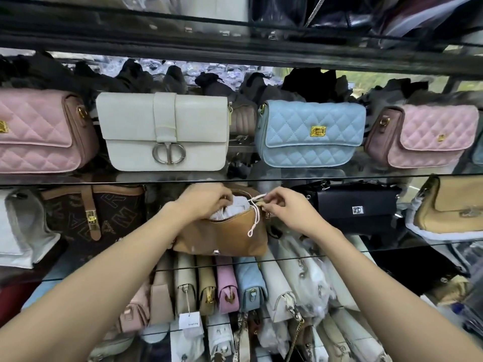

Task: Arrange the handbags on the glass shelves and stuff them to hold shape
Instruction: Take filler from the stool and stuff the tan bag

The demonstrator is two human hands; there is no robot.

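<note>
1. The left hand (202, 202) is curled over the open top of a tan leather handbag (222, 235), its fingers tucked down against the white stuffing paper (230, 209) inside; whether they grip the paper I cannot tell.
2. The right hand (283, 205) pinches a thin white cord (254, 218) at the bag's right end, and the cord's loop hangs down the front of the leather.
3. The tan handbag sits on the middle glass shelf (392, 246), near its front edge, its zip open.
4. Beside it to the left stands a dark brown lettered bag with a tan strap and gold clasp (91, 212); to the right, a black flap bag (355, 207), then a beige bag on white wrapping (449, 205).
5. On the shelf above stand a pink quilted bag (39, 131), a white flap bag with a silver buckle (164, 131), a pale blue quilted bag (311, 134) and another pink quilted bag (428, 134).
6. Below, a row of small bags (222, 288) stands packed on end.
</note>
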